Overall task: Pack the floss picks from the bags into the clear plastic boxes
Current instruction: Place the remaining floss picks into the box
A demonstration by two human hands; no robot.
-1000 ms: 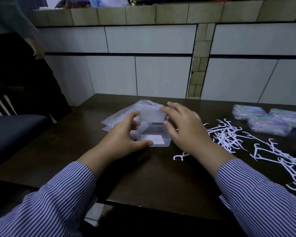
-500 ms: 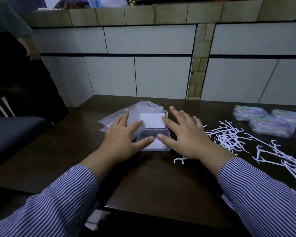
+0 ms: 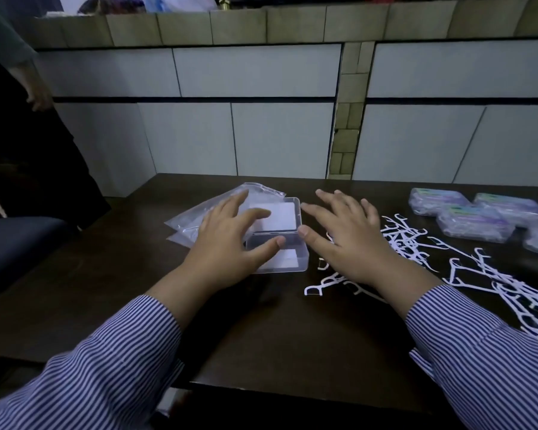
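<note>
Hands lie spread and flat, gripping nothing: the left hand rests on the left side of the open clear box, thumb across its near tray; the right hand sits just beside the box's right wall, thumb tip touching the hinge corner. Box opens away from the person, lid flat beyond the tray. Loose floss picks lie scattered on the tabletop directly right of the right hand, some under its wrist, clearly the nearer hand for gathering them. Emptied bags lie beyond the left hand. Filled boxes stand far right.
</note>
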